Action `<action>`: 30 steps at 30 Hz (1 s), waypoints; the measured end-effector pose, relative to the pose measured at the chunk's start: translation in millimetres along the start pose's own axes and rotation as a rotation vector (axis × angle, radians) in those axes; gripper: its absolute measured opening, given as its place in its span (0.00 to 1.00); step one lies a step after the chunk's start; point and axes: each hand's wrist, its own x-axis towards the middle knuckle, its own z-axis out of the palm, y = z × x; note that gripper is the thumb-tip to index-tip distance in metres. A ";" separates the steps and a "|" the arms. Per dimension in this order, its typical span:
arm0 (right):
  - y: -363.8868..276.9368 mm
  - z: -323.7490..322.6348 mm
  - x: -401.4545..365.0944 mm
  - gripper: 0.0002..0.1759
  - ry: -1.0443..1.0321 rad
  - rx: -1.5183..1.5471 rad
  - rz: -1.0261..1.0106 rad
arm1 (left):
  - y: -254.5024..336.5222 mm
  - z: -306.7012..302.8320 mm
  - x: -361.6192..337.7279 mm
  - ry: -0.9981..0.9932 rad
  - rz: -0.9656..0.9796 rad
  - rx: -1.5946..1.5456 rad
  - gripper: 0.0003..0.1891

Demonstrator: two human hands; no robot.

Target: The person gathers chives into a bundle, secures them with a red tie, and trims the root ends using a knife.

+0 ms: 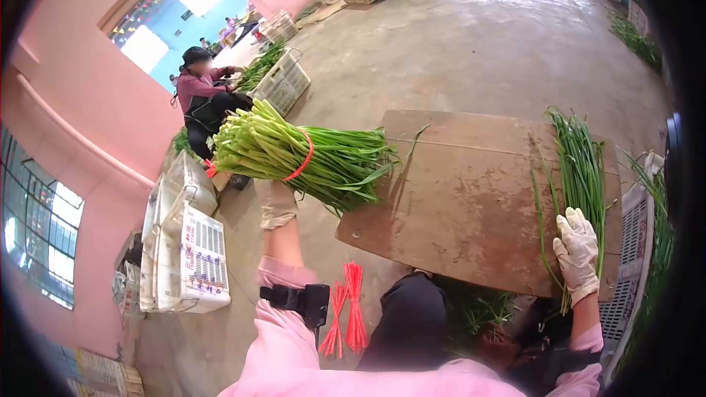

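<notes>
My left hand (pixel 277 202), in a pale glove, grips from below a thick bundle of green stalks (pixel 294 153) bound with a red tie (pixel 303 158), held up to the left of a brown cardboard sheet (pixel 463 198). My right hand (pixel 577 250), also gloved, rests on loose green stalks (pixel 581 169) lying along the right side of the cardboard. Both sleeves are pink, and a black strap sits on my left forearm.
Spare red ties (pixel 347 316) lie on the concrete floor by my knee. White plastic crates (pixel 184 257) stand at the left, more crates (pixel 283 81) behind. A person in a dark pink top (pixel 202 99) crouches at the back left beside greens. Another crate (pixel 632 265) is at the right.
</notes>
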 end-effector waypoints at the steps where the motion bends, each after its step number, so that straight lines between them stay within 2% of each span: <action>1: -3.4 0.4 0.6 0.30 0.028 -0.002 -0.036 | -3.0 -6.5 -1.3 -0.005 0.046 0.062 0.28; 2: -7.7 -0.6 2.0 0.30 0.036 0.010 -0.059 | -4.4 -10.1 -1.2 -0.011 0.090 0.125 0.28; 3: -12.2 -3.0 1.5 0.30 0.041 0.022 -0.080 | -7.6 -9.6 -2.1 0.106 0.059 0.076 0.26; 6: -22.3 -7.3 -1.0 0.28 0.057 0.051 -0.118 | -9.7 -28.0 -11.1 -0.206 -0.082 -0.399 0.26; 7: -23.1 -6.9 -2.5 0.28 0.048 0.067 -0.113 | -17.2 -28.9 -13.4 -0.427 -0.043 -0.490 0.25; 8: -23.3 -6.7 -5.6 0.27 0.033 0.083 -0.106 | -24.9 -29.9 -19.7 -0.292 -0.027 -0.569 0.17; 13: -18.5 -3.1 -8.3 0.25 0.011 0.083 -0.127 | -15.3 -13.5 -58.4 -0.361 -0.286 -0.618 0.12; 16: -24.3 -14.1 -6.5 0.24 0.028 0.062 -0.128 | 10.1 39.4 -69.6 -0.465 -0.505 -0.493 0.09; 18: -32.5 -24.0 1.5 0.24 0.047 0.113 -0.099 | 21.4 92.7 -71.5 -0.497 -0.607 -0.253 0.08; 19: -34.4 -30.1 5.3 0.22 0.091 0.132 -0.062 | 30.2 132.8 -77.8 -0.392 -0.640 -0.022 0.05; 20: -34.5 -37.6 10.9 0.21 0.136 0.148 -0.027 | 21.5 151.8 -80.1 -0.519 -0.671 0.032 0.05; 22: -40.6 -53.1 26.1 0.17 0.255 0.371 0.049 | 3.5 196.1 -93.1 -0.668 -0.681 0.428 0.07; 24: -66.8 -71.8 45.7 0.14 0.280 0.482 0.065 | -38.3 217.3 -115.8 -0.813 -0.656 0.547 0.09; 26: -87.3 -62.3 63.3 0.18 0.280 0.469 -0.171 | -94.5 218.6 -142.6 -0.849 -0.692 0.527 0.12; 28: -122.1 -61.7 74.8 0.33 -0.023 0.320 -0.206 | -108.2 227.0 -160.7 -0.933 -0.537 0.773 0.09; 29: -131.8 -45.7 79.3 0.43 -0.165 0.157 -0.167 | -94.9 235.6 -159.0 -0.885 -0.641 0.706 0.08; 30: -135.4 -22.9 82.7 0.53 -0.304 -0.004 -0.126 | -96.6 234.9 -157.1 -0.854 -0.547 0.742 0.08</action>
